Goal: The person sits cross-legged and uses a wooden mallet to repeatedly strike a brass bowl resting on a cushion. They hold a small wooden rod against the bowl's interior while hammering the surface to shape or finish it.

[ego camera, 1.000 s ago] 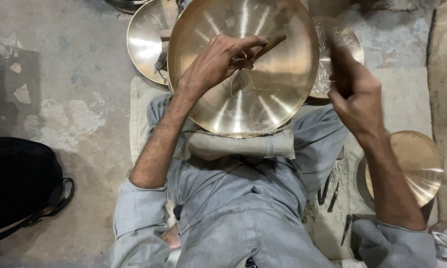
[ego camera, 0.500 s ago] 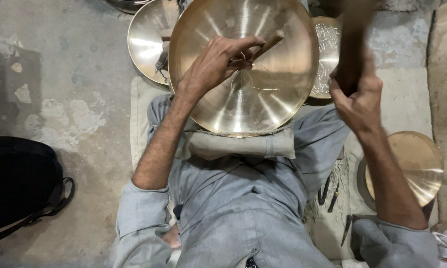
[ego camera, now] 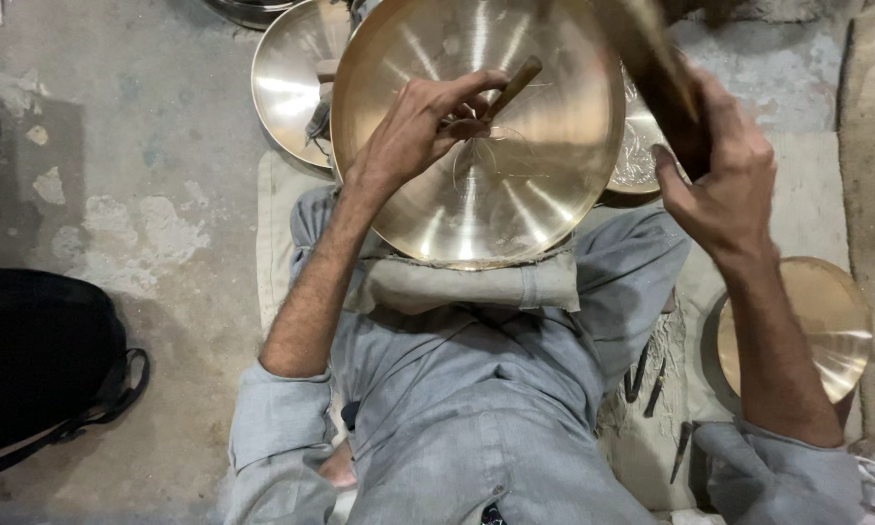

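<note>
Gripped between the thumb and curled fingers of the left hand (ego camera: 428,131) is a thin wooden-handled tool (ego camera: 510,87), its tip set against the inside of a large brass dish (ego camera: 476,126). That grip is closed tight, the knuckles bent over the shaft, and the wrist rests on the dish's near rim. The dish lies tilted on the person's lap, propped on a folded grey cloth pad (ego camera: 457,287) that sits across the knees of the grey trousers. Fine scratched lines show on the metal just below the tool's point.

Over to the side, the right hand (ego camera: 724,180) is raised above the dish's far edge, fist closed round a dark mallet (ego camera: 651,58) whose upper part is smeared with motion blur, so its head cannot be made out clearly. It hangs apart from the wooden tool, not touching it.

Behind the big dish, a second brass dish (ego camera: 287,83) rests on the concrete floor (ego camera: 117,194), partly covered by the first. A patterned brass plate (ego camera: 636,151) peeks out just beside the right wrist. Another small brass bowl (ego camera: 826,326) sits by the right forearm. A few dark metal punches (ego camera: 646,374) lie on the mat (ego camera: 826,204) near the right knee. A black bag (ego camera: 39,369) sits on the floor, well apart on the left.
</note>
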